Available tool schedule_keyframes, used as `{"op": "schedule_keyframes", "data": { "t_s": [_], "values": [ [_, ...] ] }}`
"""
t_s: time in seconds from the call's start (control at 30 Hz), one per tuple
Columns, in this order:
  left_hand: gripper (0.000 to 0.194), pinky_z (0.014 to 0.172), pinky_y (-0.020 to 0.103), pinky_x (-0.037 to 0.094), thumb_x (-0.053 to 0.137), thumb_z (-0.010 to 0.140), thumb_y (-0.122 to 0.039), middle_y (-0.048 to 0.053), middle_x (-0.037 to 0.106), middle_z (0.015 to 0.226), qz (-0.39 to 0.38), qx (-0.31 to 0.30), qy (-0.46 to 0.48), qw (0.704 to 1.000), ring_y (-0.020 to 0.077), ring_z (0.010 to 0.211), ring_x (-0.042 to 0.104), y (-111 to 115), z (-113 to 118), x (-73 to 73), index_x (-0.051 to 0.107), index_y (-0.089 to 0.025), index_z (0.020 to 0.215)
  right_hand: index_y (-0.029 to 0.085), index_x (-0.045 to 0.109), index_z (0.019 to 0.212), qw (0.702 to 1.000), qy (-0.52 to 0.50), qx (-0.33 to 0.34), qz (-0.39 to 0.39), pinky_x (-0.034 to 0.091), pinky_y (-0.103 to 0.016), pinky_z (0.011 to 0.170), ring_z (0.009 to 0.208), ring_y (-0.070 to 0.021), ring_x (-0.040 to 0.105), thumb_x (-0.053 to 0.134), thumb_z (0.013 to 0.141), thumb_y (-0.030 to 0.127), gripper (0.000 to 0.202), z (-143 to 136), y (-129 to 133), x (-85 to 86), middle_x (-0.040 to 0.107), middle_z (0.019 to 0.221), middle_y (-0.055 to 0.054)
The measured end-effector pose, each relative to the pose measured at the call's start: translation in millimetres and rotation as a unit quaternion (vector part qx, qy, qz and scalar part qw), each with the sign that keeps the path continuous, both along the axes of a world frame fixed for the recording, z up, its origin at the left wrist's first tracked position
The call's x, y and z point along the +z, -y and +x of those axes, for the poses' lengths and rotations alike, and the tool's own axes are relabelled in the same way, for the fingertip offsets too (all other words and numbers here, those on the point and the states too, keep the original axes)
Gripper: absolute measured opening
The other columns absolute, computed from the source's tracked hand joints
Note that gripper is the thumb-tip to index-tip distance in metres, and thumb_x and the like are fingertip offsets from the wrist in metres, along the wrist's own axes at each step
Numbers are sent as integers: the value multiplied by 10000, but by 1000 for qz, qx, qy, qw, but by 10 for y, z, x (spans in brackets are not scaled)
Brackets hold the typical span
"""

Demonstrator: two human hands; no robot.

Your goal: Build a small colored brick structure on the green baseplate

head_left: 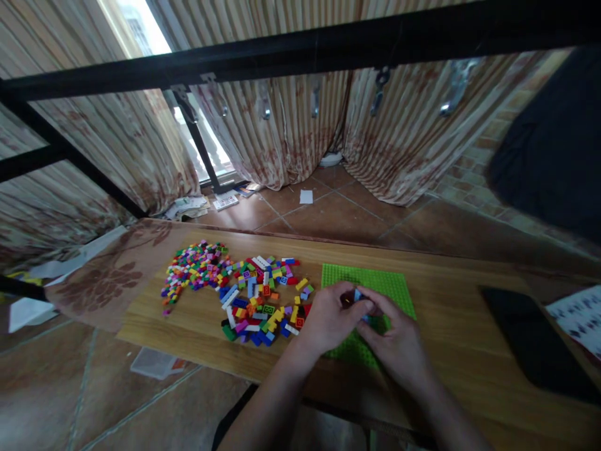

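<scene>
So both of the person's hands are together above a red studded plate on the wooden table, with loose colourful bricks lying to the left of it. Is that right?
Not quite: the studded plate is green, not red, as the head view shows. The left hand and right hand are indeed together above it.

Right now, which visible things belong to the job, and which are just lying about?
Job: left hand, right hand, light-blue piece between them, green baseplate, larger bricks, small-brick pile.
Apparently lying about: dark flat object, small white sheet, booklet.
</scene>
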State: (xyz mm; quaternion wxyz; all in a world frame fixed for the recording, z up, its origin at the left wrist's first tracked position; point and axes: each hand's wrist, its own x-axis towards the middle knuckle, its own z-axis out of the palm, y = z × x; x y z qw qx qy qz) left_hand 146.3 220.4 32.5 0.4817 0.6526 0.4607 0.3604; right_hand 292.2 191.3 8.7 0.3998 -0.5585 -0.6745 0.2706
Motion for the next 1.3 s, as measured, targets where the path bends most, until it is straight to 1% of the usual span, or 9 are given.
{"op": "schedule_keyframes", "data": {
  "t_s": [0.13,0.23,0.33,0.43,0.63,0.9,1.0,1.13,1.3],
  "values": [
    [161,683,201,470,525,841,-219,4,683,817,-1,-14,16,1000,123,746,618,0,-53,-21,658,-176,921,254,589,1219,1000,9,6,5,514,-353,821,911,-204,620,644,796,345,437,-52,2,-12,667,1045,-45],
    [182,681,216,463,517,845,-230,11,688,822,29,54,-76,995,135,735,615,-43,-191,-16,664,-190,945,241,599,1204,1000,7,-16,5,521,-340,789,843,-190,617,643,806,393,429,-53,-8,-27,661,938,-32],
    [210,683,231,451,510,848,-230,23,698,849,54,134,-186,972,147,743,620,-109,-409,5,665,-209,988,238,626,1161,999,-6,-46,12,525,-333,774,813,-178,623,605,835,435,381,-38,-12,-30,663,945,-35],
    [213,667,239,436,495,850,-220,29,702,825,53,178,-279,942,157,740,628,-157,-646,24,670,-216,971,240,650,1117,997,-16,-65,28,523,-329,780,804,-169,629,576,859,429,328,-21,-14,-28,674,942,-33],
    [169,666,251,421,532,812,-205,25,709,853,56,166,-420,890,183,796,646,-133,-913,31,682,-247,879,253,681,1055,996,-18,-64,58,534,-312,740,802,-172,644,575,866,399,262,-21,-24,-46,695,948,-34],
    [169,727,256,448,569,788,-206,23,728,856,36,173,-410,895,186,839,661,-109,-1006,50,705,-251,876,260,693,1018,996,-8,-62,69,536,-324,778,853,-185,662,569,872,375,223,-36,-21,-31,711,988,-33],
    [207,730,250,458,529,823,-213,31,730,857,35,213,-382,899,179,818,663,-170,-1138,75,707,-232,928,263,692,1019,995,-9,-64,75,531,-327,791,871,-186,662,573,873,365,214,-20,-20,-31,712,991,-26],
    [299,845,286,463,474,850,-197,78,718,1023,62,307,-394,864,207,947,645,-341,-1393,79,687,-185,1059,260,694,1012,994,-10,-66,87,531,-325,782,860,-184,664,575,875,353,204,-1,-25,-46,711,977,-25],
    [376,997,375,394,470,853,-226,97,665,1168,93,271,-481,829,269,1107,566,-547,-1561,-29,628,-180,1191,261,695,1000,993,-10,-54,102,534,-324,768,860,-187,665,569,881,329,186,9,-29,-33,710,970,-29]
  ]
}}
